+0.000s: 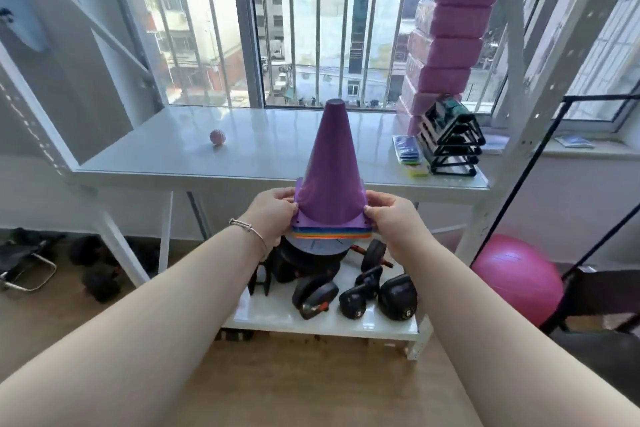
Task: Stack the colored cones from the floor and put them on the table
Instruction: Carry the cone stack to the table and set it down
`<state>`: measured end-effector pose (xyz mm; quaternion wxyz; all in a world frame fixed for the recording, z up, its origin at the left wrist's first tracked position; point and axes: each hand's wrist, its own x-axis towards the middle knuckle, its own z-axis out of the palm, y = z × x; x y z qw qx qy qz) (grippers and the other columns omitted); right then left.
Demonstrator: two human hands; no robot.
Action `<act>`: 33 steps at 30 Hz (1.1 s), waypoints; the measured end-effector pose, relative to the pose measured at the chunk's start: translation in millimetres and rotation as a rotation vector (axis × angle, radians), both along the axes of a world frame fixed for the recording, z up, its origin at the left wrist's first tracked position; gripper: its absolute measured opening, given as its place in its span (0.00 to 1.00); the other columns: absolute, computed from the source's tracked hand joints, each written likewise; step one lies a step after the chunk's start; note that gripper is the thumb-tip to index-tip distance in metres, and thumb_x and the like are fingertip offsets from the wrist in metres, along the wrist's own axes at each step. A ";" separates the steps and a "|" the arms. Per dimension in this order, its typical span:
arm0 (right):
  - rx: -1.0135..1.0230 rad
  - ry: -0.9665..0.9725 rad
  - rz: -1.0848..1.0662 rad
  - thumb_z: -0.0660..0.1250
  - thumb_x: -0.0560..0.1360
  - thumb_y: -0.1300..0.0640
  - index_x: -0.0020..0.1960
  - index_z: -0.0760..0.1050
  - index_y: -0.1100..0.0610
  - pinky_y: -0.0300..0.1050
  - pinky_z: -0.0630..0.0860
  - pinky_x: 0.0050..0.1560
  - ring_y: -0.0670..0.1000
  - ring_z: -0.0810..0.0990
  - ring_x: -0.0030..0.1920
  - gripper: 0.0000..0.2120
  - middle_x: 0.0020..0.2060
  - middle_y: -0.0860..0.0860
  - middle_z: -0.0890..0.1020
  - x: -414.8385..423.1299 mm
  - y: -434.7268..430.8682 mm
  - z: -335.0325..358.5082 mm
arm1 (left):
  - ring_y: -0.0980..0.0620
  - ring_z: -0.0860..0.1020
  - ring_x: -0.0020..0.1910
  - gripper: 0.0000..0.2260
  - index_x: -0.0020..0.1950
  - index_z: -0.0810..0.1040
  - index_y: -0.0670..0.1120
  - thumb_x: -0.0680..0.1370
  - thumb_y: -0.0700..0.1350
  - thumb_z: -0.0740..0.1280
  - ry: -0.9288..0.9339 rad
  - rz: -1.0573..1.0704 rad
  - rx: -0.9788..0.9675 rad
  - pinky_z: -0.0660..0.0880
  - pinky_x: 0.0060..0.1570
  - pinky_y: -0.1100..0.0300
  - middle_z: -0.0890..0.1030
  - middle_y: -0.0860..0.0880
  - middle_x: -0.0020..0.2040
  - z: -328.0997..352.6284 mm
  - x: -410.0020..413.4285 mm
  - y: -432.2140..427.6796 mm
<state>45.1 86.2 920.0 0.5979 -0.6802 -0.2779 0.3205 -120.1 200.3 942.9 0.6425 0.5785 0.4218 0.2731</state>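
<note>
Stack of cones point(329, 177), purple on top with rainbow-edged bases beneath, held upright in mid-frame, off the floor and in front of the white table point(173, 163), not resting on it. Left hand point(273, 218) gripping the left edge of the bases, bracelet point(247, 229) on the wrist; right hand point(391, 218) pinching the right edge. Glossy tabletop across the middle, pink ball point(217, 137) left of centre, pink blocks point(446, 38) piled at upper right beside black frames point(450, 139). Barred window point(311, 21) behind. Low white shelf point(322, 322) under the table carrying black kettlebells point(396, 296). Pink exercise ball point(516, 277) at lower right on the wooden floor point(311, 385).
</note>
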 end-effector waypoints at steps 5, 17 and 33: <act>0.017 0.067 0.013 0.61 0.77 0.68 0.59 0.78 0.60 0.39 0.79 0.35 0.50 0.84 0.40 0.14 0.48 0.55 0.85 55.8 42.7 -0.5 | 0.47 0.82 0.43 0.14 0.60 0.77 0.42 0.79 0.33 0.58 0.015 0.022 0.034 0.82 0.42 0.57 0.83 0.42 0.50 -2.2 48.4 38.3; -0.046 -0.015 0.014 0.61 0.69 0.67 0.62 0.78 0.60 0.53 0.80 0.57 0.55 0.83 0.52 0.22 0.52 0.54 0.84 177.3 155.2 0.5 | 0.43 0.82 0.50 0.12 0.53 0.81 0.40 0.76 0.31 0.62 0.091 0.129 0.116 0.78 0.58 0.47 0.83 0.38 0.50 -8.0 171.4 130.7; -0.113 -0.126 -0.146 0.56 0.60 0.60 0.42 0.75 0.69 0.50 0.57 0.40 0.51 0.63 0.37 0.17 0.33 0.52 0.69 224.9 298.5 -24.9 | 0.46 0.80 0.38 0.11 0.31 0.84 0.47 0.68 0.34 0.67 0.158 0.035 0.179 0.79 0.52 0.42 0.85 0.38 0.43 -46.4 252.2 307.7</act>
